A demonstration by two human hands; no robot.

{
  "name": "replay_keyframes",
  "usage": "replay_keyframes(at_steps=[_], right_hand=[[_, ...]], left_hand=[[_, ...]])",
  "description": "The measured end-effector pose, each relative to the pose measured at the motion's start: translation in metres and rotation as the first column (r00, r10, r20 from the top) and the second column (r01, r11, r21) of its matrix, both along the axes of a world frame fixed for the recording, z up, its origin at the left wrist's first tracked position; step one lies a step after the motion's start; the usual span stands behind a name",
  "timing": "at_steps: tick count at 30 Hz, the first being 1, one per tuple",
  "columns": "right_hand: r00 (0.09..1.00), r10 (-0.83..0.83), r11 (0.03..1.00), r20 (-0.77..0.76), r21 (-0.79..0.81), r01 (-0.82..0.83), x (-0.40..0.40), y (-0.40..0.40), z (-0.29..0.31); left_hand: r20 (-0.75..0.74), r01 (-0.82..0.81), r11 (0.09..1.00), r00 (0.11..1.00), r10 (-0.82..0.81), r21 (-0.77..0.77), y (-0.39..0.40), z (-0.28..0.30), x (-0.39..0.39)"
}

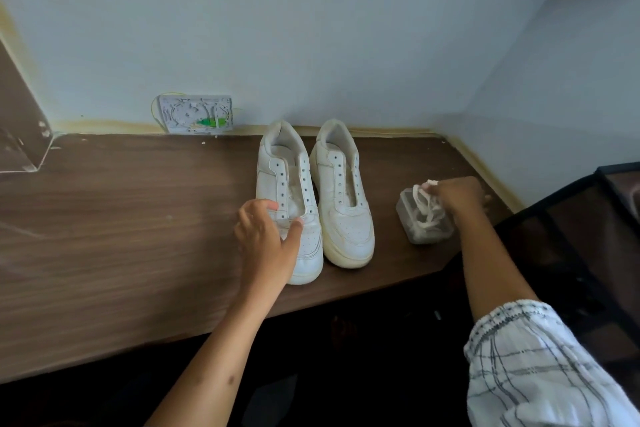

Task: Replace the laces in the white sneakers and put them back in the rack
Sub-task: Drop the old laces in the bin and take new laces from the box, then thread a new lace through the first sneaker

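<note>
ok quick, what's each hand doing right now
Left hand: open, fingers resting on the left sneaker.
Right hand: pinching a white lace over the plastic container.

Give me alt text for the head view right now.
Two unlaced white sneakers stand side by side on a brown wooden table. The left hand rests on the left sneaker's toe, and the right hand pinches a white lace coming out of a small clear plastic container beside the right sneaker.
</note>
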State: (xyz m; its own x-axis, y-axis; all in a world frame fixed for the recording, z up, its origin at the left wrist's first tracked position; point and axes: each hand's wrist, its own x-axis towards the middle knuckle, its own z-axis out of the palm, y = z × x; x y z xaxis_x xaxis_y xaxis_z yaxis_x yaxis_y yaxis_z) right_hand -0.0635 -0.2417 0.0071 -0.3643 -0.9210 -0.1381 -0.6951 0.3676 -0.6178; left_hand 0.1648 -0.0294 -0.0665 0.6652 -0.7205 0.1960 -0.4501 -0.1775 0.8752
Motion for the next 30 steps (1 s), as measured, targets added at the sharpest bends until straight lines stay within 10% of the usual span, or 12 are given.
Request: replay_keyframes(at_steps=[9,19,30], right_hand=[[0.836,0.301,0.89,0.459,-0.451,-0.073,0.007,0.049,0.069],[0.291,0.635,0.734,0.716,-0.441,-0.516,0.063,0.151,0.039],[0.345,0.502,0.863,0.793,-0.433,-0.259,0.049,0.139,-0.003]], left_hand=[[0.053,0.034,0.995,0.998,-0.029,-0.094,-0.002,-0.003,0.003],[0.267,0.52,0.784,0.852,-0.45,-0.339,-0.019,0.016,-0.008],[0.163,0.476,0.825,0.879,-0.448,-0.303,-0.021,0.024,0.014]])
